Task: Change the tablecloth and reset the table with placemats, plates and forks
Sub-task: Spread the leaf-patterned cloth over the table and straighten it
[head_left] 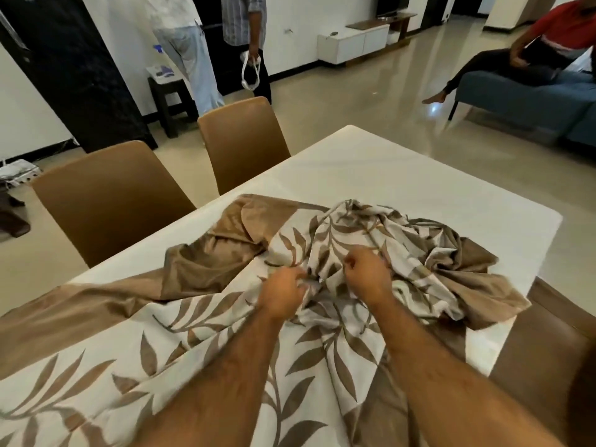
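Observation:
A leaf-patterned tablecloth (pixel 161 343) with a wide brown border lies partly spread over the white table (pixel 403 182). Its far part is bunched in a crumpled heap (pixel 403 240) near the table's middle and right edge. My left hand (pixel 283 295) grips a fold of the cloth at the near side of the heap. Close beside it, my right hand (pixel 367 272) pinches another fold with curled fingers. Both forearms reach in from the bottom of the head view. No placemats, plates or forks are in view.
Two brown chairs (pixel 109 195) (pixel 242 137) stand along the table's left side, another brown seat (pixel 548 350) at the right. Two people (pixel 225 43) stand beyond the chairs. A person (pixel 529 53) sits on a blue sofa (pixel 522 98) at far right.

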Tool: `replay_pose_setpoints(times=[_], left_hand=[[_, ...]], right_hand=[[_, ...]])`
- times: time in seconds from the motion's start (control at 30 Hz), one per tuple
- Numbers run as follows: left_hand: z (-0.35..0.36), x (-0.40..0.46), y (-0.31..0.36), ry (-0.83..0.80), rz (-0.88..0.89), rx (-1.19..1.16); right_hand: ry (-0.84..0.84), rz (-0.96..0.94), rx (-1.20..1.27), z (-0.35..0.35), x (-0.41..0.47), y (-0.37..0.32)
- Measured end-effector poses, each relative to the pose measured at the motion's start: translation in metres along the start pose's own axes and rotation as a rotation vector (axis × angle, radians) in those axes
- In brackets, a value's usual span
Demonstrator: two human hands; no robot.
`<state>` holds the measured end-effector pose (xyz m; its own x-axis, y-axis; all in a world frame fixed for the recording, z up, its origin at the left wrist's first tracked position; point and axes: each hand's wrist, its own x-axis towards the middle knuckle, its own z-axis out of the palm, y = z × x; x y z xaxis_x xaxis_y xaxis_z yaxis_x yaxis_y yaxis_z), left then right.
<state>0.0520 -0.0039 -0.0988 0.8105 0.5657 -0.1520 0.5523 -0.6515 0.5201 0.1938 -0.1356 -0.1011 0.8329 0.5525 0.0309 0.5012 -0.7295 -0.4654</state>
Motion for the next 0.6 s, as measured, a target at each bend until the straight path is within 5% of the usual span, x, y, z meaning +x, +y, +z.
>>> replay_pose_setpoints(times=[0.17, 0.47, 0.6], left_hand=[[0.053, -0.093, -0.013, -0.155, -0.031, -0.008], [0.095, -0.192, -0.013, -0.111, 0.161, 0.096], [0.095, -0.228, -0.021, -0.149, 0.145, 0.134]], right_hand=[[0.122, -0.02, 0.043, 0.021, -0.067, 0.019], [-0.003, 0.034, -0.074, 0.013, -0.185, 0.069], [-0.239, 0.043, -0.279, 0.015, -0.232, 0.097]])
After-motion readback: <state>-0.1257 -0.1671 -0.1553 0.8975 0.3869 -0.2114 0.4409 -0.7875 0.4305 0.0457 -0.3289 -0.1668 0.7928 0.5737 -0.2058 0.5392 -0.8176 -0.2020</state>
